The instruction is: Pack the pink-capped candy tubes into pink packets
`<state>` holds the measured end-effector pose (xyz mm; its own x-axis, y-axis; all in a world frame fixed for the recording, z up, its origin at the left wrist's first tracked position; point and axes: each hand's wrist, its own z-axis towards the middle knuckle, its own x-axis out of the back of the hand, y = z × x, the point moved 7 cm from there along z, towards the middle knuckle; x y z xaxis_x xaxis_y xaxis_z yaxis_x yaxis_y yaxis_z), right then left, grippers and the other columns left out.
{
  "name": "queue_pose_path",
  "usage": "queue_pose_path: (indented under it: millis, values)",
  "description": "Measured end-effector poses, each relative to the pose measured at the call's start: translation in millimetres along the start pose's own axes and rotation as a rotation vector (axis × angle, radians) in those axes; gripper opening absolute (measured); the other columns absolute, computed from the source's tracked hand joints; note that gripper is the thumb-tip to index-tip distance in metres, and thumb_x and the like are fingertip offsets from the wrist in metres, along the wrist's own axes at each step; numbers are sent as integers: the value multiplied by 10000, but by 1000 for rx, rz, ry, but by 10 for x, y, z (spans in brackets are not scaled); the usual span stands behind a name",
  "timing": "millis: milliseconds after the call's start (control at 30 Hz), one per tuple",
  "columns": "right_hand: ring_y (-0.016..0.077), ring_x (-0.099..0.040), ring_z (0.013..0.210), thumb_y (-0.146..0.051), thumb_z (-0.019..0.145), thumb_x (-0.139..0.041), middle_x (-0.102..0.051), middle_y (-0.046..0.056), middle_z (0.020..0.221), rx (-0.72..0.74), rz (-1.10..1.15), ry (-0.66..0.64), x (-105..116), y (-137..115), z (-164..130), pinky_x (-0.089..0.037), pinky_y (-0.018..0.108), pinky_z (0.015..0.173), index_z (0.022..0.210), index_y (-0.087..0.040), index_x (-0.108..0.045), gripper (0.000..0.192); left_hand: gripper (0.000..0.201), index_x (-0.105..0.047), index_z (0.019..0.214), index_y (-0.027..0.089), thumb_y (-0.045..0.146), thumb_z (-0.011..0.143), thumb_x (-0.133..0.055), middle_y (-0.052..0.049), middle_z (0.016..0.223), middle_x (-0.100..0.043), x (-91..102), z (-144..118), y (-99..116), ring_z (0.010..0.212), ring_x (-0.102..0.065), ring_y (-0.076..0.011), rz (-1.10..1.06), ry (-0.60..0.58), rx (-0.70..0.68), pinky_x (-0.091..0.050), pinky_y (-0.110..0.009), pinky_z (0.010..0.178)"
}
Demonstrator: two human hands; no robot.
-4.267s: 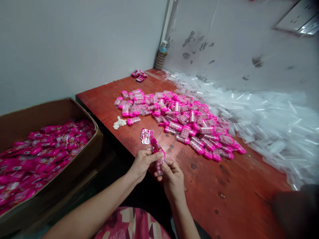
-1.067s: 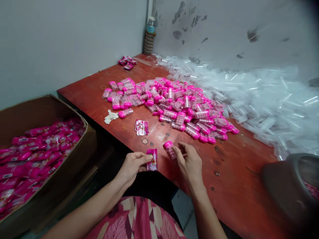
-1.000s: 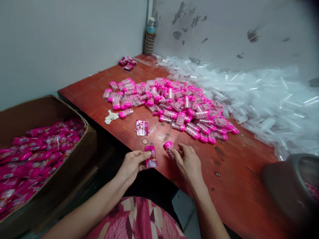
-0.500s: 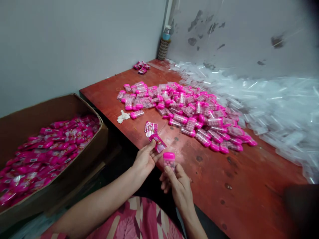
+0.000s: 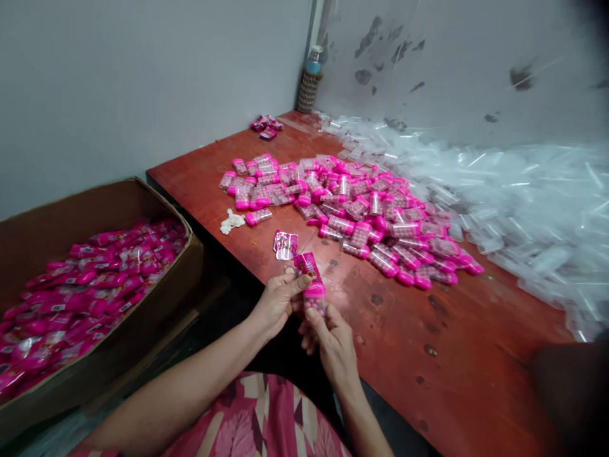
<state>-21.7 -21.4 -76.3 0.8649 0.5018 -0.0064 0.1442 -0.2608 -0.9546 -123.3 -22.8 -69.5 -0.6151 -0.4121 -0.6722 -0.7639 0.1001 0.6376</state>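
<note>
My left hand [image 5: 280, 299] pinches a printed pink wrapper sleeve [image 5: 308, 266] near the table's front edge. Below the sleeve, my right hand [image 5: 332, 335] grips a small clear candy bottle [image 5: 314, 304] with a pink cap and pink balls inside. The bottle's capped end meets the sleeve's lower end; whether it is inside cannot be made out. Flat on the table just beyond lies another printed sleeve [image 5: 285, 245]. A large heap of similar pink-capped bottles [image 5: 359, 235] spreads across the middle of the table.
A cardboard box [image 5: 190, 244] of wrapped pink bottles [image 5: 90, 279] stands at left. Clear plastic sleeves [image 5: 523, 203] pile up along the right wall. A white crumpled lump [image 5: 232, 221], more printed sleeves [image 5: 267, 125] and a bottle in a woven holder [image 5: 309, 89] are on the red table [image 5: 399, 355].
My hands have come together. The wrapper sleeve has turned more upright, and the candy bottle's cap has moved up and left against its lower end.
</note>
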Motion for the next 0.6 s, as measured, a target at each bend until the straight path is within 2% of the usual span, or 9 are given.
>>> queue_pose_path:
  millis: [200, 367, 500, 533, 600]
  values:
    - [75, -472, 383, -430, 782, -524, -531, -42, 529, 40, -153, 82, 75, 1, -13, -364, 164, 356, 780, -182, -505, 249, 221, -633, 618, 67, 264, 585, -726, -52, 547, -611, 6, 22, -3, 468, -560, -122, 187, 0, 40, -452, -238, 491]
    - [68, -424, 331, -464, 805, -461, -538, -36, 527, -45, 70, -110, -40, 82, 4, -297, 165, 311, 775, -182, -478, 285, 209, -655, 598, 64, 262, 590, -719, -63, 530, -620, -16, 45, 13, 459, -550, -113, 291, -45, 19, -437, -224, 492]
    - [68, -424, 400, -423, 770, -537, -486, -52, 509, 99, -203, 105, 112, -47, 13, -338, 170, 391, 705, -185, -504, 249, 211, -659, 590, 68, 263, 559, -735, -69, 535, -628, -10, 55, 28, 461, -565, -135, 301, -1, -3, -446, -241, 486]
    - [68, -423, 406, -416, 769, -542, -480, -54, 506, 111, -230, 120, 123, -65, 13, -337, 168, 398, 697, -185, -505, 244, 206, -661, 598, 70, 261, 566, -731, -69, 542, -631, -16, 54, 32, 472, -571, -139, 294, -1, 0, -453, -248, 502]
    - [63, -407, 372, -427, 790, -507, -487, -54, 501, 57, -134, 14, 63, -24, 25, -308, 166, 360, 701, -186, -488, 258, 192, -666, 612, 73, 257, 590, -717, -65, 547, -632, -37, 48, 46, 481, -569, -131, 297, -23, 3, -455, -247, 523]
